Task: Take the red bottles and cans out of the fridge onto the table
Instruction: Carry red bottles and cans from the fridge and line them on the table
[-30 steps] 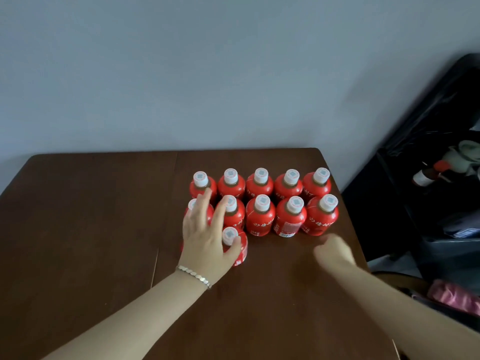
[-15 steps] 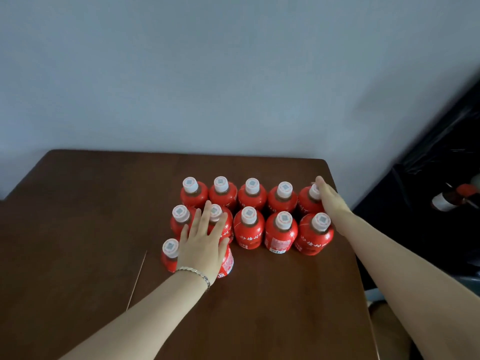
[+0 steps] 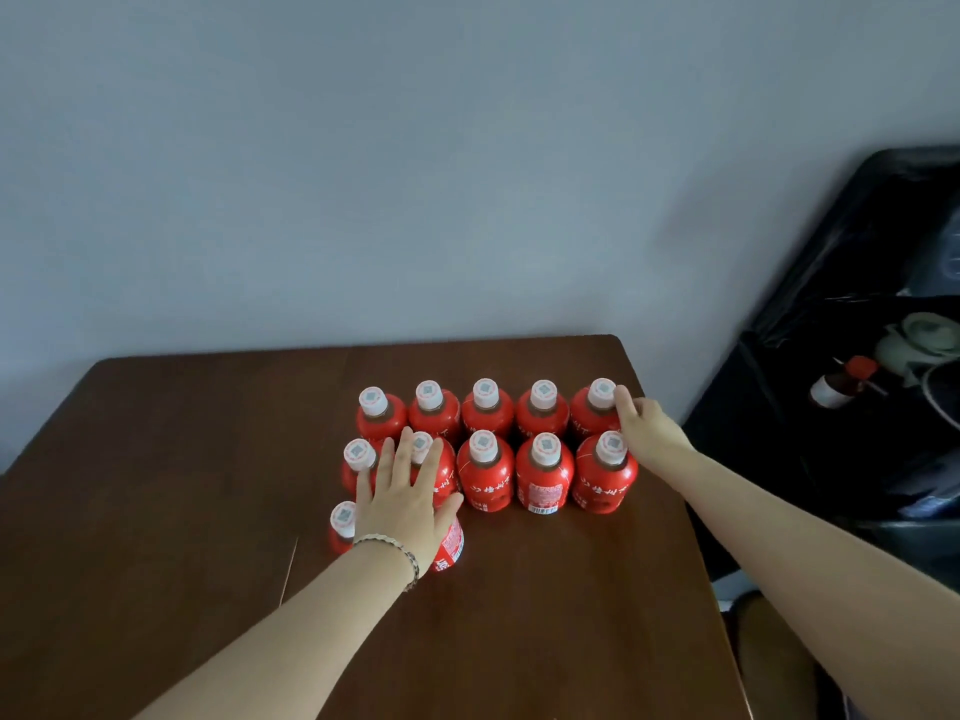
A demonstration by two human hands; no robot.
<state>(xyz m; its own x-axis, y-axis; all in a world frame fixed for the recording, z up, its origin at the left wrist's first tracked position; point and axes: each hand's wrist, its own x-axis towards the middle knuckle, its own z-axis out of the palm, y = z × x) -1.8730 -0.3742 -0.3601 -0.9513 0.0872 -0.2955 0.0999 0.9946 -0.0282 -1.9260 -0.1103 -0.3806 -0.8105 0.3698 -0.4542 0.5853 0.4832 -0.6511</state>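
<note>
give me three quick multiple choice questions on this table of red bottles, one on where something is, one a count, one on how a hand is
1. Where is the right hand?
A. at the back right bottle
B. out of view
C. raised against the wall

2. How many bottles stand in the back row?
A. three
B. five
C. seven

3. How is the left hand?
A. clenched in a fist
B. fingers straight and spread over the front left bottles
C. lifting one bottle high in the air

Answers:
1 A: its fingers touch that bottle up by the cap.
2 B: five bottles stand side by side along the far row.
3 B: the palm lies flat on top of the bottles, which stand on the table.
</note>
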